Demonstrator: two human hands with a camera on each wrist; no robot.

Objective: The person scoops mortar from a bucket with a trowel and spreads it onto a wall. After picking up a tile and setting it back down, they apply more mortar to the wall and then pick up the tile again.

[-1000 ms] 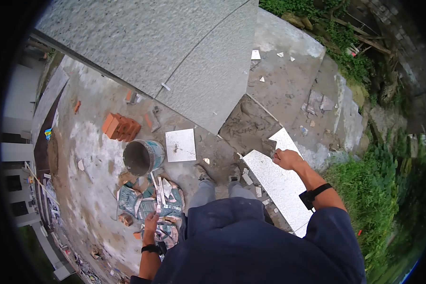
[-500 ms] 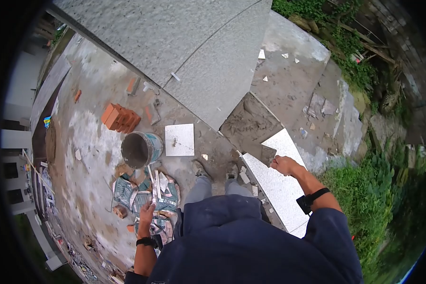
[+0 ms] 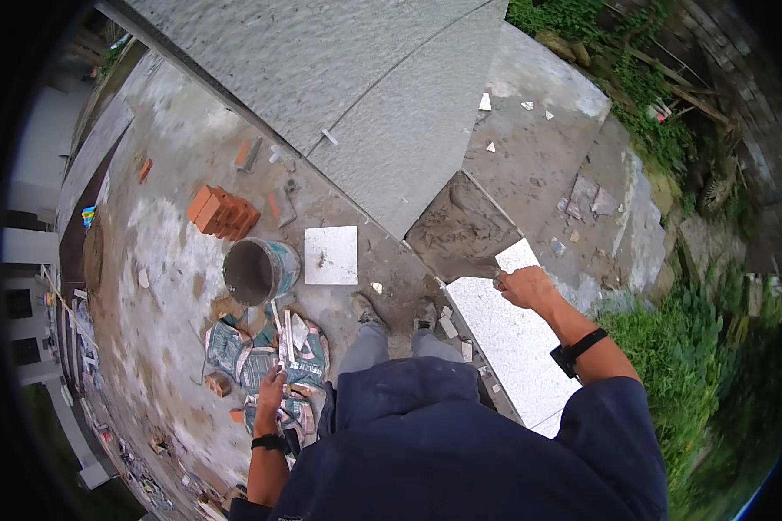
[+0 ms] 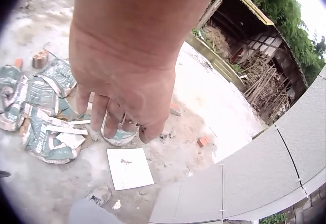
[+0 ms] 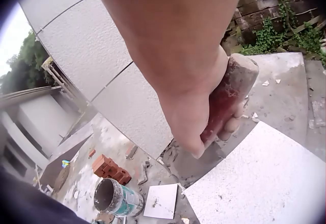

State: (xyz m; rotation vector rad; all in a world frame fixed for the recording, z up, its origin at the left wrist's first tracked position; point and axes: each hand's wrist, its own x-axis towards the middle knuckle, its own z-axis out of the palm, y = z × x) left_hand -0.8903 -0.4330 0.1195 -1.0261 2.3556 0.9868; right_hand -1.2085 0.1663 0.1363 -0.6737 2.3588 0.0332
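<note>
My right hand grips a trowel by its worn red handle. The trowel's grey blade lies low over the near edge of a patch of wet mortar. That patch fills the gap between the large textured slabs and the white speckled tiles below my right hand. My left hand hangs at my side with fingers loosely bent and nothing in them. In the head view it overlaps the crumpled cement bags on the ground.
A mortar-smeared bucket stands at the left, near a stack of orange bricks. A square white tile lies flat beside the bucket. Tile scraps lie by my shoes. Grass borders the right side.
My right hand has shifted slightly, and the trowel blade has swung from over the tile edge onto the mortar's near side. My left hand stays hanging.
</note>
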